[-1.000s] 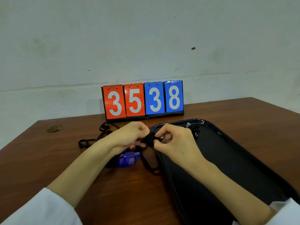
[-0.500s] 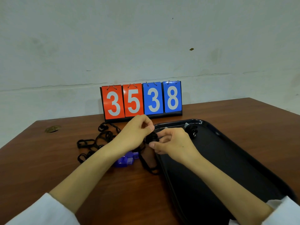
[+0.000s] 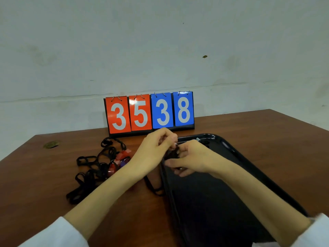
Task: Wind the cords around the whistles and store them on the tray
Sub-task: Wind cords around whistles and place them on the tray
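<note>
My right hand (image 3: 191, 158) grips a black whistle (image 3: 172, 154) wrapped in black cord, just above the left rim of the black tray (image 3: 231, 148). My left hand (image 3: 156, 152) pinches the cord close above the whistle. A loop of that cord (image 3: 154, 190) trails down onto the table beside the tray. Left of my left forearm lie a red whistle (image 3: 122, 155), a dark red one (image 3: 112, 168) and a blue one (image 3: 123, 163), among tangled black cords (image 3: 89, 173). At the tray's far end a pale part of another whistle (image 3: 198, 139) shows behind my right hand.
A flip scoreboard (image 3: 149, 113) reading 3538 stands at the back of the wooden table (image 3: 267, 132) against the wall. A brass-coloured cable grommet (image 3: 51, 144) sits in the table at the far left.
My left hand has lifted and moved right over the whistle with the cord. My left arm has shifted, and the red whistles and more cord now show to its left.
</note>
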`<action>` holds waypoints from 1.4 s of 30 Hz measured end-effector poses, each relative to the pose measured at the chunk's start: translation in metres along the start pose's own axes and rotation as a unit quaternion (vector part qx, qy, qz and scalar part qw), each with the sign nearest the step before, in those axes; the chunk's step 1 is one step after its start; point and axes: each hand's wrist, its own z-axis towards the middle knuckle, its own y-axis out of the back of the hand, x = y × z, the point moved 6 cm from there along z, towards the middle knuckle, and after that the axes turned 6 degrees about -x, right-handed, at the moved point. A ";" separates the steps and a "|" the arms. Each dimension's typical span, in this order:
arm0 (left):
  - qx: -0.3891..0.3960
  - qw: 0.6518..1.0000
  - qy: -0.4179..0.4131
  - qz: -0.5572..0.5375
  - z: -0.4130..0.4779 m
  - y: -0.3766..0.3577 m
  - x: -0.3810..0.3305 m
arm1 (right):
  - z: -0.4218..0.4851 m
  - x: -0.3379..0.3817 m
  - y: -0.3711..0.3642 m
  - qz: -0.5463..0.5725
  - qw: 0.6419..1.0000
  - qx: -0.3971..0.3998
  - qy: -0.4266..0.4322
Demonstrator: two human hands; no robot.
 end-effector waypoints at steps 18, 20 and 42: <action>0.202 0.896 -0.048 0.391 0.048 -0.077 0.075 | 0.081 -0.081 0.084 0.010 0.990 -0.135 -0.047; 0.198 0.897 -0.044 0.392 0.048 -0.071 0.079 | 0.082 -0.081 0.079 0.010 0.991 -0.126 -0.052; 0.156 0.851 -0.158 0.475 0.069 -0.113 0.043 | 0.066 -0.108 0.116 -0.335 0.905 -0.243 -0.095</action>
